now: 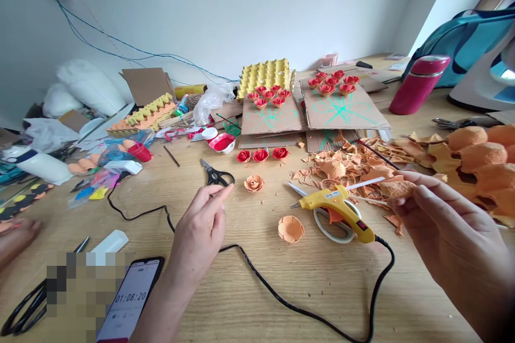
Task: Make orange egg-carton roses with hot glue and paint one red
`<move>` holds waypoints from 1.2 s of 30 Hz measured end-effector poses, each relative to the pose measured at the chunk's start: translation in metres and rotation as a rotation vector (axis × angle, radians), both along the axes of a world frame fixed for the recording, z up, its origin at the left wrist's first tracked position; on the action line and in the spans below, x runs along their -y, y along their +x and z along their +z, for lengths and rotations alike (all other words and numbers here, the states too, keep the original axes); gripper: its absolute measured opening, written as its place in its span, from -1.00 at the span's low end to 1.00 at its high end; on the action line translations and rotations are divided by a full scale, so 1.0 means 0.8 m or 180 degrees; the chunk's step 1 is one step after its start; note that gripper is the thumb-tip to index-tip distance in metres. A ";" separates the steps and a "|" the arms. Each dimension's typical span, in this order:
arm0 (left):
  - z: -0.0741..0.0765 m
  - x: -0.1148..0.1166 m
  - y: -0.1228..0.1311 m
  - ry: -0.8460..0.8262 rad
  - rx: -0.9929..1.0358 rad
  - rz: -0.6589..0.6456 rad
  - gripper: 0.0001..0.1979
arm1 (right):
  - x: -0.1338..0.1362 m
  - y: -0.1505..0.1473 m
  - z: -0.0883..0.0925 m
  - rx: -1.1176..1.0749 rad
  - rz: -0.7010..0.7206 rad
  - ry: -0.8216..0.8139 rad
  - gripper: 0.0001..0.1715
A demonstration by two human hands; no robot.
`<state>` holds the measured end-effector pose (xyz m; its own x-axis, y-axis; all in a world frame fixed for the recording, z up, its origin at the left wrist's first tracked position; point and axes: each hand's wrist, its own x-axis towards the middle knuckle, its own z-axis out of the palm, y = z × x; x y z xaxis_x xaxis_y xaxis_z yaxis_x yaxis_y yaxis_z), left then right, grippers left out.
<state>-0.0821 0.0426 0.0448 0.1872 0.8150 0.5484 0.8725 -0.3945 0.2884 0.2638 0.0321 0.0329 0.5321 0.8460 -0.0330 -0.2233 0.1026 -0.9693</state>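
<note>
Pinching an orange carton cup (396,188) beside the yellow glue gun (322,200) above the tabletop (322,278), the right hand (450,220) appears to be readying it; the left hand (201,228) curls near black scissors (210,171), grip unclear. Next likely calls for gentle fingers.

held carton piece (396,188) partly hidden, phone (129,297) cropped
</note>
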 end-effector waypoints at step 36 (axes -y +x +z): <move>-0.067 0.061 0.121 -0.1989 0.1242 -0.1161 -0.50 | 0.034 -0.046 -0.048 0.3720 0.2642 0.1475 -0.65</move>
